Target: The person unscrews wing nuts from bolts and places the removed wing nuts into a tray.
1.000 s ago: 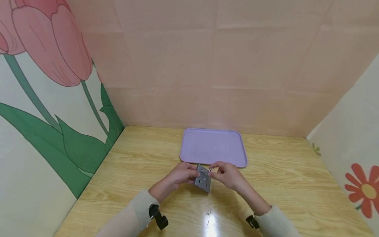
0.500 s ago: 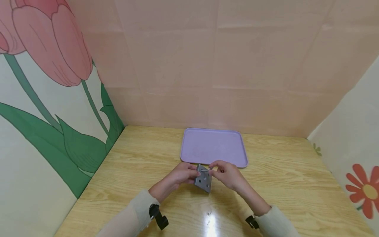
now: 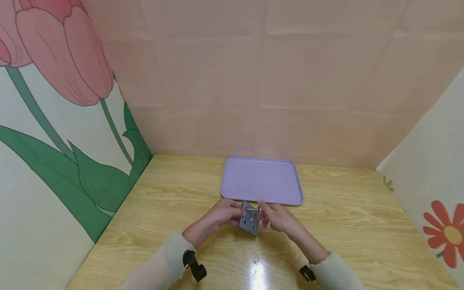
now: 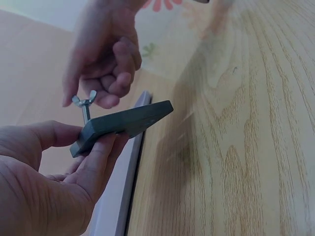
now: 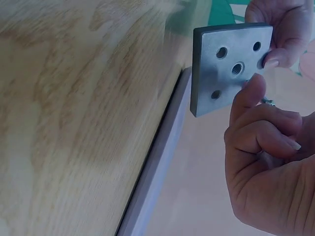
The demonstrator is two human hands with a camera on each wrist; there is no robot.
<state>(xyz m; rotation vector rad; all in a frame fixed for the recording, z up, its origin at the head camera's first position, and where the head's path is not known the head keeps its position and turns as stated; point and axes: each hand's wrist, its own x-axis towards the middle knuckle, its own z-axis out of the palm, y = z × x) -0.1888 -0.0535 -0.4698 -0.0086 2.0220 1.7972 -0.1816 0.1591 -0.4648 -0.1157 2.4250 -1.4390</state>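
Observation:
A grey square metal plate [image 5: 206,73] with several holes, the middle one threaded, is held tilted above the table. My left hand [image 3: 222,211] pinches its edge between thumb and fingers. From the plate's face near that thumb stands a screw [image 4: 86,115] with a wing nut [image 4: 84,101] at its outer end. Beside the wing nut is my right hand [image 3: 278,217], index finger extended alongside it and the other fingers loosely bent, pinching nothing. In the right wrist view the fingers mostly hide the wing nut.
A purple tray [image 3: 261,181] lies on the wood-grain table [image 3: 181,181] just beyond both hands. Behind it rises a pinkish covered wall [image 3: 253,80]. Floral panels stand on the left and right. Black straps [image 3: 193,266] sit at the wrists.
The right thumb and index finger, pinched at the wing nut earlier, have come apart, and that hand has dipped slightly. The left hand and the plate stay in place.

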